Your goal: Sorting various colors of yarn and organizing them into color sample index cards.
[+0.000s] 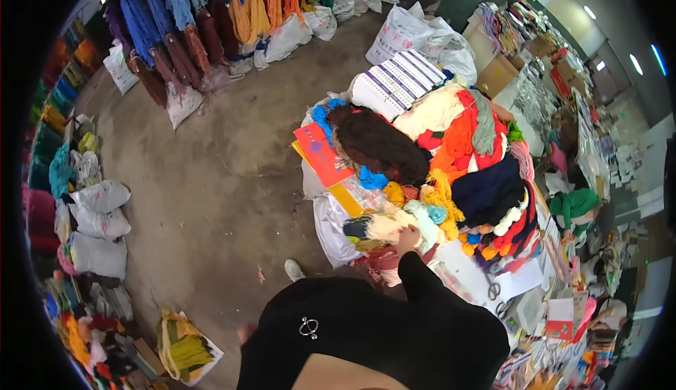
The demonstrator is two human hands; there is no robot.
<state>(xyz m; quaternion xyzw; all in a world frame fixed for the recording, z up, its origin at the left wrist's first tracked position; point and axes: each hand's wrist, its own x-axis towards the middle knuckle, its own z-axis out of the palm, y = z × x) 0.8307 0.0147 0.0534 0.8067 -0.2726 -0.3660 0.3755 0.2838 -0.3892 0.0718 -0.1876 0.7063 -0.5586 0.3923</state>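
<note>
Along the far edge of the concrete floor (225, 157), rows of hanging skeins (243, 20) in blue, brown, yellow and orange face you. Ahead and to your right, the table (461, 267) carries a broad heap of yarn in many colours, with white sacks (405, 34) just beyond it. Within the heap you have a dark brown bundle (380, 147) and, to its right, a navy bundle (486, 189). Just left of the brown one lies a red sheet (324, 156). At the heap's near side, in front of you, is the cream skein (386, 226), with pale mint yarn (424, 222) beside its right end. Your right hand (407, 238) is on that end, fingers partly bent; whether they grip it, you cannot tell from here. Your left hand (246, 332) is low at your left side, blurred and partly hidden, its opening and any hold impossible to tell. Scissors (494, 291) lie on the table.
</note>
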